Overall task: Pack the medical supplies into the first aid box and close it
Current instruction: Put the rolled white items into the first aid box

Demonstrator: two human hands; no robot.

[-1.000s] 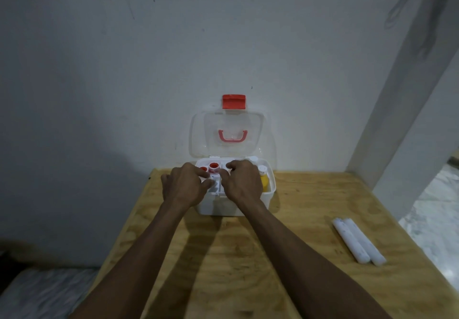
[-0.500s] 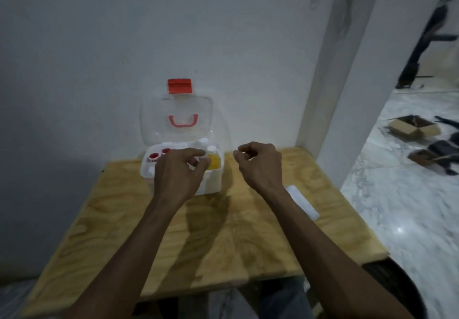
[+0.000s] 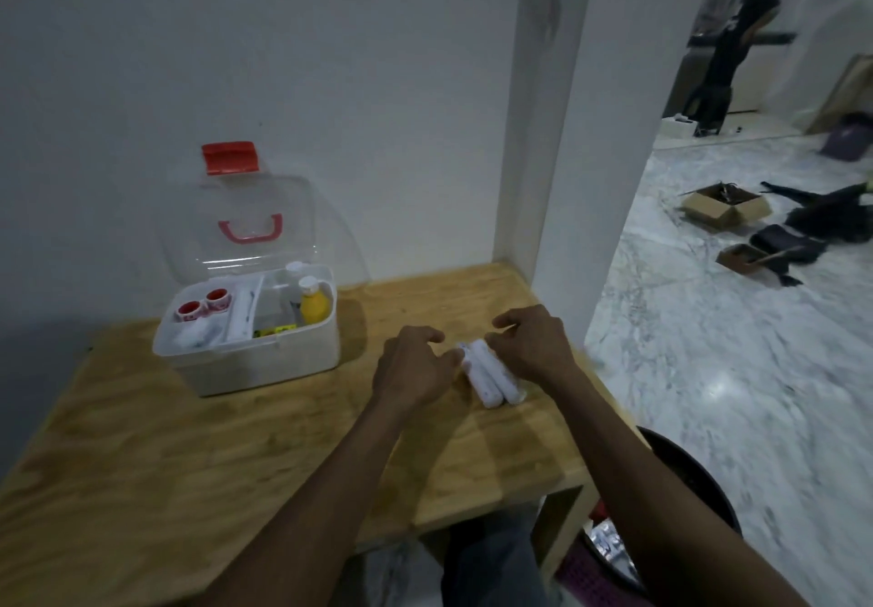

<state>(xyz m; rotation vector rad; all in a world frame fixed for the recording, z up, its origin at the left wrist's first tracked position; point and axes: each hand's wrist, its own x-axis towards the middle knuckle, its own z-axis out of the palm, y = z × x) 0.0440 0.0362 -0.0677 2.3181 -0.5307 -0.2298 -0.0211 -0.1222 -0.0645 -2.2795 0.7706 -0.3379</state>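
The right hand (image 3: 531, 344) covers the far right edge of two white gauze rolls (image 3: 491, 377), so contact is unclear. They lie side by side on the table (image 3: 212, 441), long axes running away and leftward. The left hand (image 3: 413, 370), loosely curled, touches their far end; neither hand plainly grips.

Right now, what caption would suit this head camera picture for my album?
Both hands, left and right, reach for two white rolls on the wooden table beside the open first aid box.
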